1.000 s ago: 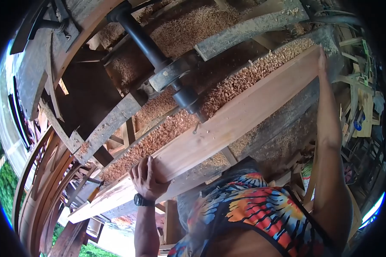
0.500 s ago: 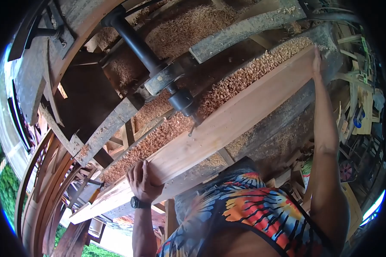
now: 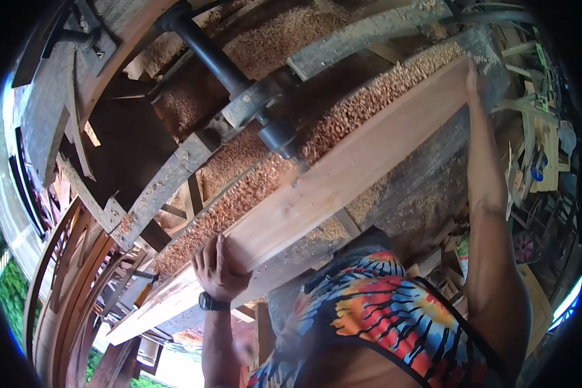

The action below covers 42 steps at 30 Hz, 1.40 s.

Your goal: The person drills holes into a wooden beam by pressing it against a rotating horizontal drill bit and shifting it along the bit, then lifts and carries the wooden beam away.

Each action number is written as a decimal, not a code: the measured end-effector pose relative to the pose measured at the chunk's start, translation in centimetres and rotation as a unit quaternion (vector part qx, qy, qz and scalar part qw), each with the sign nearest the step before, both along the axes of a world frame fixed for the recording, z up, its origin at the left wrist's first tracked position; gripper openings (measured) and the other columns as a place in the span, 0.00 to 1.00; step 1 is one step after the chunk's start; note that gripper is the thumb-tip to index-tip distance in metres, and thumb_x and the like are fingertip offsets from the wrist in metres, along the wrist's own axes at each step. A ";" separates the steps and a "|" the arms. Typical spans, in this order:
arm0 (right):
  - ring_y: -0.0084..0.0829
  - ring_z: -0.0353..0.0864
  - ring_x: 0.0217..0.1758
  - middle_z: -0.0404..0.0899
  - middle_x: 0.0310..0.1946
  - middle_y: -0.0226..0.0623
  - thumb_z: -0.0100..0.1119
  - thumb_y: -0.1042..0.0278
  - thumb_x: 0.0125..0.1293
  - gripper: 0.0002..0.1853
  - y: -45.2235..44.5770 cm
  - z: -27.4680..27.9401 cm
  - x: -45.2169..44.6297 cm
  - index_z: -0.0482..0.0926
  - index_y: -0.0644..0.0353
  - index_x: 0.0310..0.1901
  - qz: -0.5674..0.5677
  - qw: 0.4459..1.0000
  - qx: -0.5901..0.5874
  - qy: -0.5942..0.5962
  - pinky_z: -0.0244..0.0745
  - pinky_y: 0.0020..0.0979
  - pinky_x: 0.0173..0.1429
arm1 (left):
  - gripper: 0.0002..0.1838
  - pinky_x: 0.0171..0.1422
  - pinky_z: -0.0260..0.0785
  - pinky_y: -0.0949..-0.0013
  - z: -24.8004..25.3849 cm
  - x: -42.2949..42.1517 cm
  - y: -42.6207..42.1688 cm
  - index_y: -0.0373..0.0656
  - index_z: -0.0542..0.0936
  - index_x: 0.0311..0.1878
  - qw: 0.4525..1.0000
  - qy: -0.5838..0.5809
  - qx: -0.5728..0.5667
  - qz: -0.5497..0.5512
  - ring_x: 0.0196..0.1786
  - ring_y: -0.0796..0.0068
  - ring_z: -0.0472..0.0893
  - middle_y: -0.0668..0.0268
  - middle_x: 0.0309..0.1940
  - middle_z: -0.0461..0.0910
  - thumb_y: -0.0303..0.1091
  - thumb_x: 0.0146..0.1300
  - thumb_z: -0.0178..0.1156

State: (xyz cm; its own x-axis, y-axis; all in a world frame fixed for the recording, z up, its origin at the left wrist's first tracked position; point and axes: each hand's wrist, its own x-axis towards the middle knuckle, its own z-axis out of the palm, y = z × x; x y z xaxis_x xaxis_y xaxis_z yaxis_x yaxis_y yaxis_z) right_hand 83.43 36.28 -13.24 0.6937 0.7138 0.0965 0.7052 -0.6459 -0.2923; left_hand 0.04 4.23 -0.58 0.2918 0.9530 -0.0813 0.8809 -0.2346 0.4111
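Observation:
A long pale wooden board (image 3: 343,168) lies slantwise across the view, between me and a dark drill chuck (image 3: 279,137). The thin drill bit (image 3: 301,165) in the chuck is blurred and meets the board near its far edge; whether it is inside the wood I cannot tell. My left hand (image 3: 221,268), with a dark watch (image 3: 212,302) on the wrist, is closed over the board to the left of the bit. At the board's right end my right hand (image 3: 473,83) grips the edge, its fingers partly hidden.
Reddish wood shavings (image 3: 362,107) are heaped along the board's far side. A dark shaft (image 3: 207,55) runs from the upper left to the chuck through a support block (image 3: 246,107). Curved wooden pieces (image 3: 71,291) stand at left; timber scraps (image 3: 537,142) are piled at right.
The board and both my hands have shifted slightly up the view, toward the chuck. A haze of dust or chips now shows beside the bit, which looks more blurred.

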 end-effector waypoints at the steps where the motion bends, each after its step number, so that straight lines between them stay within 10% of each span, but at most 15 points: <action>1: 0.61 0.75 0.75 0.80 0.70 0.61 0.46 0.09 0.65 0.59 -0.9 0.1 -0.5 0.81 0.66 0.70 -0.005 1.000 0.005 0.001 0.67 0.49 0.80 | 0.54 0.68 0.70 0.42 0.2 0.0 -0.1 0.43 0.71 0.79 1.000 0.008 -0.003 -0.005 0.61 0.46 0.81 0.51 0.64 0.81 0.41 0.43 0.80; 17: 0.58 0.77 0.74 0.80 0.70 0.53 0.42 0.16 0.74 0.49 -7.9 4.9 -6.5 0.82 0.57 0.68 0.021 0.997 0.029 0.065 0.67 0.49 0.79 | 0.65 0.72 0.66 0.39 0.7 3.4 -2.8 0.46 0.71 0.79 0.997 0.043 -0.025 0.059 0.63 0.45 0.76 0.53 0.64 0.78 0.49 0.31 0.89; 26: 0.49 0.79 0.74 0.81 0.70 0.53 0.58 0.28 0.76 0.43 -23.6 2.3 -4.7 0.80 0.67 0.70 -0.086 0.969 0.163 0.164 0.70 0.44 0.76 | 0.61 0.71 0.68 0.40 0.8 0.7 -11.2 0.46 0.74 0.76 0.997 0.038 -0.052 0.040 0.65 0.44 0.76 0.55 0.65 0.78 0.47 0.32 0.88; 29: 0.42 0.84 0.65 0.86 0.64 0.49 0.61 0.34 0.78 0.37 -26.2 -0.6 -9.2 0.83 0.64 0.67 -0.142 0.917 0.266 0.260 0.75 0.41 0.71 | 0.63 0.75 0.66 0.36 1.5 -4.0 -14.0 0.47 0.72 0.78 0.990 0.080 -0.095 0.062 0.66 0.41 0.75 0.52 0.67 0.76 0.48 0.32 0.89; 35: 0.35 0.83 0.40 0.84 0.33 0.42 0.57 0.45 0.84 0.22 -28.8 10.0 -28.3 0.85 0.58 0.47 0.011 0.981 0.016 0.194 0.76 0.45 0.48 | 0.66 0.81 0.60 0.35 3.6 -16.3 -21.3 0.48 0.66 0.83 0.964 0.209 -0.123 0.111 0.77 0.39 0.69 0.49 0.75 0.71 0.40 0.36 0.90; 42: 0.51 0.82 0.46 0.83 0.44 0.49 0.57 0.49 0.84 0.21 -34.7 6.7 -39.2 0.79 0.63 0.49 0.137 0.979 0.085 0.121 0.77 0.48 0.52 | 0.65 0.85 0.55 0.35 3.8 -17.3 -22.9 0.43 0.59 0.85 0.953 0.225 -0.117 0.166 0.83 0.39 0.63 0.43 0.82 0.62 0.32 0.43 0.86</action>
